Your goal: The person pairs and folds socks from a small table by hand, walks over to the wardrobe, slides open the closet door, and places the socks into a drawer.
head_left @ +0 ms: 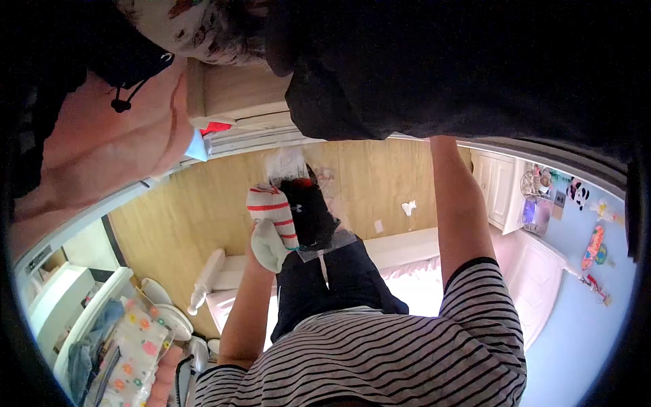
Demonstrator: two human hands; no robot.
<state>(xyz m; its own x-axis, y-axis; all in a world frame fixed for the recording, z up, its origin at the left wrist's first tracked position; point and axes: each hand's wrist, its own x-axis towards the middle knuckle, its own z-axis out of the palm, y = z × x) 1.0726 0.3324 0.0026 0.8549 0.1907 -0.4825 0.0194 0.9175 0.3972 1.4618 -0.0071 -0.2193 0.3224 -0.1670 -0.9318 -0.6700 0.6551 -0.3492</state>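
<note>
My left hand (pixel 255 259) is mostly hidden behind a rolled pale green sock (pixel 269 245) and a white sock with red stripes (pixel 270 207), which it holds. Right beside the socks is a black folded item (pixel 313 214) with a small white logo, in clear plastic packaging; whether my left hand also holds it cannot be made out. My right forearm reaches up to a large dark cloth (pixel 380 81), and my right hand is out of sight behind it.
Wood-look floor (pixel 380 176) with white scraps (pixel 408 207). A pale bed frame (pixel 413 244) is behind my legs. Flowered fabric (pixel 135 339) lies at lower left, pink cloth (pixel 122 156) at upper left. A white cabinet (pixel 493 186) and a blue decorated wall (pixel 576 332) are right.
</note>
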